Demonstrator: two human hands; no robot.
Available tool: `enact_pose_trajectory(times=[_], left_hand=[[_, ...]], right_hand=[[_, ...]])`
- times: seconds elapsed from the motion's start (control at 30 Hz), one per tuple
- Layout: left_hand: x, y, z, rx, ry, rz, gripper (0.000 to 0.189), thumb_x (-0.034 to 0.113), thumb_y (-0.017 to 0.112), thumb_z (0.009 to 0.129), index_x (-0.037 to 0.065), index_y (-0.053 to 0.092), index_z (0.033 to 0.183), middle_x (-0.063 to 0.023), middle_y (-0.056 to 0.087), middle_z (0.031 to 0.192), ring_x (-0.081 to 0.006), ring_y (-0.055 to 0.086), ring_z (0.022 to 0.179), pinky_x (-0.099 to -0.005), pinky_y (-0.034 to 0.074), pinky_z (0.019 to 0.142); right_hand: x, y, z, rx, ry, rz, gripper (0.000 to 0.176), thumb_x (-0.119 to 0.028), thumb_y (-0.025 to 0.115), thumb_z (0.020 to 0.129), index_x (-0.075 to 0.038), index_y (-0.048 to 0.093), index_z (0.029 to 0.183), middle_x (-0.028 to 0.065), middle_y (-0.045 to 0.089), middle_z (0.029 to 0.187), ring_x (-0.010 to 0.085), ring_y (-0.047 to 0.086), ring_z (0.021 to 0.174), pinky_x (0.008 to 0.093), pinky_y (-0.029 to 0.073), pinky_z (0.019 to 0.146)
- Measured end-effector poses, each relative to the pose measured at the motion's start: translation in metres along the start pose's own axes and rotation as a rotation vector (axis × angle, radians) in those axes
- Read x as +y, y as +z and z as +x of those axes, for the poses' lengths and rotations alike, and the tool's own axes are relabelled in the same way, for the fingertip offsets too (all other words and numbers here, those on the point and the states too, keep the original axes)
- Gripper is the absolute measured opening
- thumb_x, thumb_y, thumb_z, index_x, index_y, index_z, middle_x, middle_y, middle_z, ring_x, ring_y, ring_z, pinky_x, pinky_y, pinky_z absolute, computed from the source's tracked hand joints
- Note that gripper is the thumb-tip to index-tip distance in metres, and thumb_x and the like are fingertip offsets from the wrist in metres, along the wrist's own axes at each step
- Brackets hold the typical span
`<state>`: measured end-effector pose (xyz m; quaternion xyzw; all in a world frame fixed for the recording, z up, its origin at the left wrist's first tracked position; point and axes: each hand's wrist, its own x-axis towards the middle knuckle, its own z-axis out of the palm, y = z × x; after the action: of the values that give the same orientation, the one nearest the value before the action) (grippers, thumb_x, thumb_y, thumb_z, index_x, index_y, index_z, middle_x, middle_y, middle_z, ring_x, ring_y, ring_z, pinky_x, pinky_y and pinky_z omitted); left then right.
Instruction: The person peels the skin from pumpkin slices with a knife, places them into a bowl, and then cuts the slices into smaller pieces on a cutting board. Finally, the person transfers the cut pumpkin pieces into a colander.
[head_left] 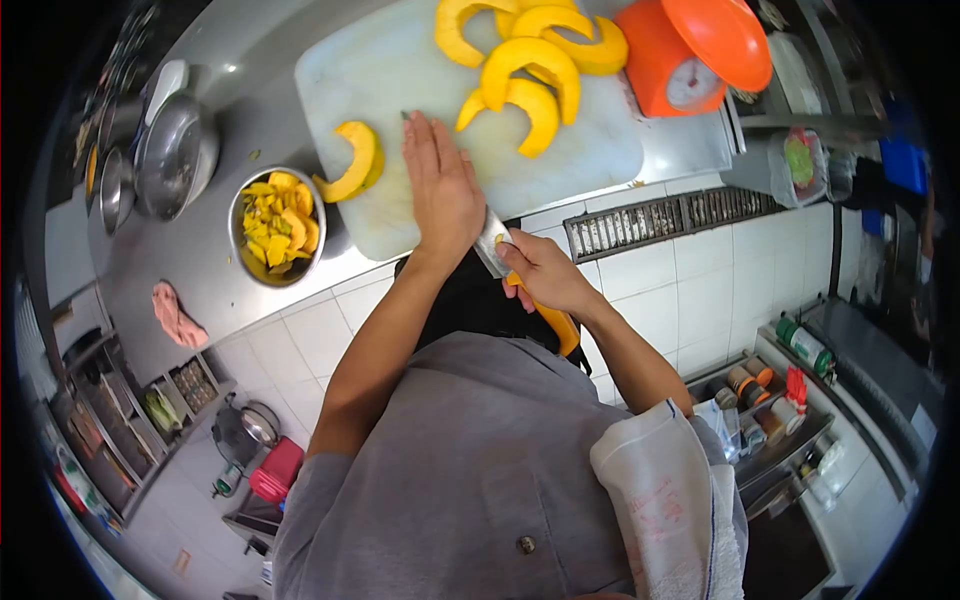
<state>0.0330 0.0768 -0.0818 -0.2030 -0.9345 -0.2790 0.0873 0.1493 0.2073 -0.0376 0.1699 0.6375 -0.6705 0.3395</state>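
Observation:
My left hand lies flat over the front part of the white cutting board, fingers straight and close together, a small dark green bit by the fingertips. Close to its wrist, at the board's front edge, is the blade of a knife. My right hand is wrapped round this knife, and a yellow handle shows below the fist. One curved pumpkin slice rests left of my left hand. Several more pumpkin slices lie in a heap at the back right of the board.
Left of the board, a metal bowl holds cut pumpkin pieces. Larger metal bowls and a pink cloth are farther left on the steel counter. An orange kitchen scale stands at the back right. A floor drain grate runs below.

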Motion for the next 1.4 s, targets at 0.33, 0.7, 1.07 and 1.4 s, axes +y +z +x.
enact_pose_trajectory(times=[0.33, 0.7, 1.07, 1.4], left_hand=[[-0.009, -0.07, 0.013, 0.306, -0.116, -0.147, 0.049, 0.004, 0.045, 0.098, -0.007, 0.038, 0.145, -0.0283, 0.024, 0.158, -0.0443, 0.024, 0.146, -0.0444, 0.021, 0.12], [-0.144, -0.144, -0.035, 0.616, -0.507, 0.012, 0.035, 0.008, 0.049, 0.099, -0.006, 0.056, 0.13, -0.0283, 0.051, 0.138, -0.0442, 0.039, 0.137, -0.0428, 0.028, 0.116], [-0.108, -0.149, -0.06, 0.589, -0.206, -0.066, 0.031, -0.004, 0.071, 0.078, 0.003, 0.069, 0.108, -0.0143, 0.058, 0.107, -0.0352, 0.058, 0.104, -0.0412, 0.049, 0.09], [-0.145, -0.151, -0.061, 0.196, -0.13, 0.232, 0.036, -0.002, 0.074, 0.075, 0.005, 0.066, 0.109, -0.0143, 0.056, 0.105, -0.0348, 0.053, 0.102, -0.0436, 0.045, 0.092]], right_hand=[[-0.071, 0.03, -0.008, -0.035, -0.155, -0.241, 0.021, -0.023, 0.045, 0.105, -0.003, 0.051, 0.1, 0.008, 0.057, 0.06, 0.0142, 0.054, 0.041, 0.0302, 0.043, 0.04], [-0.119, 0.075, 0.018, -0.27, -0.148, -0.428, 0.023, -0.022, 0.045, 0.103, -0.002, 0.048, 0.092, 0.0104, 0.058, 0.064, 0.0159, 0.054, 0.043, 0.0326, 0.044, 0.04], [-0.088, 0.018, 0.012, 0.026, -0.202, -0.254, 0.019, -0.021, 0.047, 0.103, -0.003, 0.051, 0.098, 0.0084, 0.059, 0.066, 0.0121, 0.052, 0.043, 0.0279, 0.045, 0.041], [-0.056, -0.014, -0.012, 0.124, -0.163, -0.318, 0.024, -0.024, 0.049, 0.101, 0.0, 0.05, 0.095, 0.01, 0.059, 0.066, 0.0159, 0.057, 0.048, 0.0305, 0.049, 0.044]])
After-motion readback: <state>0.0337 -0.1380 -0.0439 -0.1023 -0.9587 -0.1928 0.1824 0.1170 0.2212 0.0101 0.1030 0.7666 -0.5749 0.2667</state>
